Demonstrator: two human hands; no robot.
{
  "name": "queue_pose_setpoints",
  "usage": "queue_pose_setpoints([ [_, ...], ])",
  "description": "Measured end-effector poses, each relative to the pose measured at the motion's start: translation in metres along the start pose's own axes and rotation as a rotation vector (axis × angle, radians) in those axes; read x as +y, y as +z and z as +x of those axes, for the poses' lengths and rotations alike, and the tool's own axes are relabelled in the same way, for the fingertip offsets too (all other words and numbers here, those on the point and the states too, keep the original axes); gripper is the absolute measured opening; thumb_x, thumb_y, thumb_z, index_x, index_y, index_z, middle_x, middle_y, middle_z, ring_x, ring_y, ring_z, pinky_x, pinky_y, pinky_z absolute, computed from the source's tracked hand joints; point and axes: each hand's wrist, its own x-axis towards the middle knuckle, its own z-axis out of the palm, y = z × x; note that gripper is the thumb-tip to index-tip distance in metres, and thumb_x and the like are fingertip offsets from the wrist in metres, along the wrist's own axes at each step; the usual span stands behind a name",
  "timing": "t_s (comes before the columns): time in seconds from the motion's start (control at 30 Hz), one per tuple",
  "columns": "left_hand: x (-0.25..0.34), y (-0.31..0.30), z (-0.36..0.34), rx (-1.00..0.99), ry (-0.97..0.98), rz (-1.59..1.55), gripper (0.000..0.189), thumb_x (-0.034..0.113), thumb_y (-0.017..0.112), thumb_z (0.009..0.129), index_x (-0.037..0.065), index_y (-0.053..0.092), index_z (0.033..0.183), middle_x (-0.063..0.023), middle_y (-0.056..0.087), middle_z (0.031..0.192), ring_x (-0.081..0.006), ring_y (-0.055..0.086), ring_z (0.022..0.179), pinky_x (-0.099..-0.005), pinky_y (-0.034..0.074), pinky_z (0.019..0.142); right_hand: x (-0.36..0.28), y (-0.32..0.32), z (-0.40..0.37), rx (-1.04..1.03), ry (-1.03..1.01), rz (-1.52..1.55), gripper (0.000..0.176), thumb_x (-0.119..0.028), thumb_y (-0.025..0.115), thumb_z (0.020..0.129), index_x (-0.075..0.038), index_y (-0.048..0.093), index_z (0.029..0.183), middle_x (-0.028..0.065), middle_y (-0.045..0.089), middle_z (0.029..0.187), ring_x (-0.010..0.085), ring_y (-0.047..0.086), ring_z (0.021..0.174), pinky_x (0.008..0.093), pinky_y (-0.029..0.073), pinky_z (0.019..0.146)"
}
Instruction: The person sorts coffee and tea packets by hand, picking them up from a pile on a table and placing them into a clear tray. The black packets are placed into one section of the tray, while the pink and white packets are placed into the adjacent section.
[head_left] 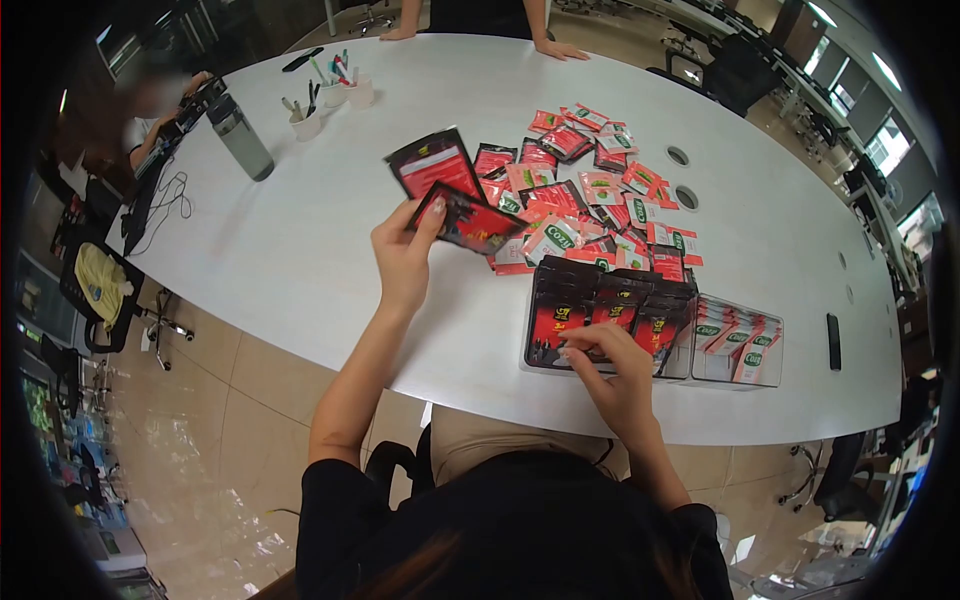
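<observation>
My left hand (403,255) is closed on two black-and-red sachets (468,218), fanned apart above the table. My right hand (615,370) hovers at the front of a clear box (526,368) packed with upright black-and-red sachets (560,318). Its thumb and fingers are bent and slightly apart, with nothing visible between them. Against that box stands a second clear box (778,372), holding pink-and-white Cozy sachets (735,340). Beyond both boxes lies a loose, mixed pile of Cozy sachets (553,240) and black-and-red sachets (553,197).
A grey bottle (243,142) and several pens in small cups (304,126) stand at the far left of the white table (350,215). A dark phone-like object (834,342) lies at the right. Another person's hands (560,49) rest on the far edge.
</observation>
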Motion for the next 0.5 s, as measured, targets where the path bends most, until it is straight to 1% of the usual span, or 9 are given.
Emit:
queue_pose_setpoints([
  [0.1,0.015,0.005,-0.038,-0.049,0.150,0.041,0.019,0.010,0.064,0.092,-0.007,0.067,0.099,-0.0037,0.061,0.085,-0.0090,0.054,0.074,-0.0246,0.047,0.068,-0.014,0.003,0.003,0.225,0.006,0.156,0.044,-0.002,0.079,0.072,-0.002,0.061,0.112,0.0086,0.064,0.100,0.0159,0.061,0.087,0.0267,0.048,0.070],
  [0.13,0.020,0.012,-0.055,-0.056,0.145,0.016,0.018,0.010,0.064,0.091,-0.007,0.066,0.099,-0.0049,0.062,0.086,-0.0102,0.056,0.075,-0.0250,0.047,0.068,-0.018,0.003,0.004,0.223,0.014,0.220,0.050,-0.003,0.082,0.069,-0.001,0.059,0.114,0.0089,0.063,0.107,0.0161,0.061,0.090,0.0262,0.048,0.074],
  [0.23,0.029,0.032,-0.094,-0.156,0.225,0.061,0.018,0.010,0.067,0.088,-0.006,0.067,0.097,-0.0087,0.063,0.090,-0.0125,0.059,0.075,-0.0250,0.045,0.066,-0.021,0.007,0.007,0.225,-0.019,0.394,0.044,-0.001,0.081,0.070,-0.001,0.060,0.109,0.0098,0.064,0.106,0.0166,0.061,0.095,0.0272,0.048,0.080],
  [0.27,0.029,0.041,-0.103,-0.138,0.189,0.027,0.022,0.013,0.069,0.087,-0.005,0.068,0.100,-0.0109,0.065,0.092,-0.0134,0.058,0.077,-0.0261,0.045,0.067,-0.013,0.006,0.006,0.159,-0.109,0.372,0.036,0.002,0.076,0.074,0.000,0.058,0.105,0.0123,0.066,0.105,0.0183,0.062,0.098,0.0295,0.048,0.085],
  [0.37,0.015,0.041,-0.113,-0.229,0.262,0.074,0.029,0.018,0.070,0.086,-0.004,0.069,0.105,-0.0118,0.066,0.096,-0.0149,0.057,0.082,-0.0276,0.046,0.074,-0.010,-0.001,0.000,0.165,0.007,0.663,0.027,0.008,0.068,0.081,0.002,0.056,0.103,0.0154,0.066,0.103,0.0205,0.064,0.098,0.0315,0.050,0.086],
  [0.4,0.010,0.036,-0.114,-0.226,0.303,0.134,0.033,0.020,0.069,0.086,-0.003,0.068,0.109,-0.0124,0.066,0.099,-0.0164,0.055,0.085,-0.0286,0.046,0.081,-0.010,-0.007,-0.001,0.245,-0.008,0.720,0.022,0.011,0.060,0.085,0.002,0.054,0.105,0.0171,0.065,0.103,0.0213,0.064,0.096,0.0310,0.050,0.086],
  [0.43,0.007,0.036,-0.115,-0.160,0.305,0.137,0.032,0.019,0.068,0.086,-0.003,0.068,0.109,-0.0129,0.066,0.099,-0.0166,0.055,0.085,-0.0286,0.046,0.083,-0.010,-0.016,-0.001,0.344,-0.006,0.726,0.023,0.012,0.058,0.086,0.002,0.053,0.106,0.0165,0.065,0.104,0.0201,0.064,0.095,0.0296,0.051,0.084],
  [0.47,0.004,0.037,-0.114,-0.094,0.308,0.141,0.032,0.019,0.067,0.087,-0.004,0.068,0.109,-0.0134,0.066,0.099,-0.0167,0.055,0.085,-0.0285,0.046,0.084,-0.002,-0.027,-0.004,0.484,0.063,0.613,0.026,0.009,0.061,0.086,0.002,0.052,0.109,0.0144,0.064,0.104,0.0184,0.064,0.095,0.0281,0.051,0.083],
  [0.5,0.003,0.037,-0.113,-0.029,0.310,0.146,0.031,0.018,0.066,0.087,-0.004,0.068,0.109,-0.0139,0.066,0.100,-0.0168,0.056,0.085,-0.0285,0.046,0.085,0.002,-0.037,-0.004,0.519,0.012,0.457,0.027,0.008,0.063,0.085,0.002,0.052,0.109,0.0133,0.063,0.104,0.0171,0.063,0.094,0.0271,0.051,0.082],
])
